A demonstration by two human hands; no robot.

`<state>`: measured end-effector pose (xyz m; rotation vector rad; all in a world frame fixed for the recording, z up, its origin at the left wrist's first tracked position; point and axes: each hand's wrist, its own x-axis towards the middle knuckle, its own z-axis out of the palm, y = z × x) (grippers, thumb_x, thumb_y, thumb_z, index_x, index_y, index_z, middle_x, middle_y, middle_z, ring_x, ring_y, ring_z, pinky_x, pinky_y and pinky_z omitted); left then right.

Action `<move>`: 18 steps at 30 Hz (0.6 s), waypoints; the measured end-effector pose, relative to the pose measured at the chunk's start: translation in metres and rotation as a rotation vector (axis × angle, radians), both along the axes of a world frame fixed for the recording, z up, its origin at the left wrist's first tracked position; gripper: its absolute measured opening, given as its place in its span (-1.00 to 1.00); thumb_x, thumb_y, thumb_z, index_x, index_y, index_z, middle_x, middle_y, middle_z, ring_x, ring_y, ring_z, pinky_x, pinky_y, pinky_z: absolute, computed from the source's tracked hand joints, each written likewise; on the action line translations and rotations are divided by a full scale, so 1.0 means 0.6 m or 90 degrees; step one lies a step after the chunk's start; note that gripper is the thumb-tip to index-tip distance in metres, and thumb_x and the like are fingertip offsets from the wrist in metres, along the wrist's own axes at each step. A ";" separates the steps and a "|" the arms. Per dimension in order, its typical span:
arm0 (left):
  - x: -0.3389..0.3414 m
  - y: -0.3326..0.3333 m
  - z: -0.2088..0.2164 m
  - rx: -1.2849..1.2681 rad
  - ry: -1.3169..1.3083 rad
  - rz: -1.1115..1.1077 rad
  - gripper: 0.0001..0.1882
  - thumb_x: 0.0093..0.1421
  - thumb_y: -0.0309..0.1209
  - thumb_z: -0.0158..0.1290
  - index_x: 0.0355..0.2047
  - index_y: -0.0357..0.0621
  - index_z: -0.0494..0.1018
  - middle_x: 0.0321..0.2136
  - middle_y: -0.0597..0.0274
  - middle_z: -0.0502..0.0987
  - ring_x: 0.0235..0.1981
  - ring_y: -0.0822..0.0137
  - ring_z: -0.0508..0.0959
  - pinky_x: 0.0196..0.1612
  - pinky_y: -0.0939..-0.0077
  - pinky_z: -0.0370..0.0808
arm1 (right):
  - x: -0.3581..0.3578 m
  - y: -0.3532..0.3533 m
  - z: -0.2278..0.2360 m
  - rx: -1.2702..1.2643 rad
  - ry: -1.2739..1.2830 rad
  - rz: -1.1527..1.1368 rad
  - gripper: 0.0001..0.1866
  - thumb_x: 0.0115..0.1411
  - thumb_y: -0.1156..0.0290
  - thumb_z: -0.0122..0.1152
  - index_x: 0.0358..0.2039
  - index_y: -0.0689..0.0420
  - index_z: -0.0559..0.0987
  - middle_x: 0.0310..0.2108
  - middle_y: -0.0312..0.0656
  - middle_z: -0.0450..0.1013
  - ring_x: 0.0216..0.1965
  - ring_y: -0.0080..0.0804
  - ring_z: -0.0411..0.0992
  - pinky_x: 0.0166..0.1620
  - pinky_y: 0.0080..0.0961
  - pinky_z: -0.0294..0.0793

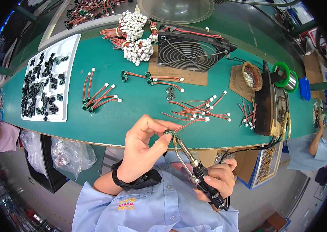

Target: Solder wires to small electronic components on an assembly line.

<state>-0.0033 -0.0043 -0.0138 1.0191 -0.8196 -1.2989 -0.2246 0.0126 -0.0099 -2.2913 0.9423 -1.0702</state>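
Observation:
Near the front edge of the green bench, my left hand is closed, pinching a small dark green circuit board between thumb and fingertips. A red-and-black wire lead with a white plug runs from the board toward the right. My right hand is wrapped round the black handle of a soldering iron, which has a thin metal feed tube beside its barrel. The iron's tip points up at the board; my fingers partly hide whether they touch. Just beyond lie several loose wire leads and a few small black parts.
A white tray of black parts stands left, near wired boards. Behind are bundled white-plug leads and a fan. At right are a round dish, a green-flanged solder spool and cables.

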 end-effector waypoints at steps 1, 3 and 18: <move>0.000 0.000 0.001 0.001 0.003 -0.003 -0.85 0.08 -0.65 -0.03 -0.39 -0.20 0.23 -0.24 -0.06 0.51 -0.19 0.33 0.49 -0.15 0.48 0.40 | 0.000 0.001 0.000 0.000 0.000 -0.001 -0.56 -0.23 0.12 0.35 -0.30 -0.02 0.48 -0.59 -0.32 0.38 -0.56 -0.44 0.37 -0.14 -0.24 0.15; 0.000 0.000 0.003 -0.001 0.001 -0.002 -0.85 0.08 -0.65 -0.03 -0.39 -0.20 0.23 -0.24 -0.06 0.51 -0.18 0.32 0.49 -0.14 0.47 0.40 | 0.000 0.002 0.001 -0.002 -0.005 -0.003 -0.56 -0.24 0.12 0.36 -0.31 -0.01 0.49 -0.59 -0.33 0.38 -0.55 -0.44 0.37 -0.14 -0.24 0.15; -0.003 0.003 0.011 -0.011 -0.062 -0.014 -0.87 0.09 -0.63 -0.06 -0.40 -0.19 0.22 -0.25 -0.12 0.49 -0.17 0.24 0.50 -0.07 0.39 0.39 | -0.005 0.005 -0.001 -0.015 -0.020 -0.005 -0.55 -0.26 0.11 0.38 -0.34 0.02 0.49 -0.61 -0.33 0.37 -0.57 -0.44 0.37 -0.14 -0.24 0.15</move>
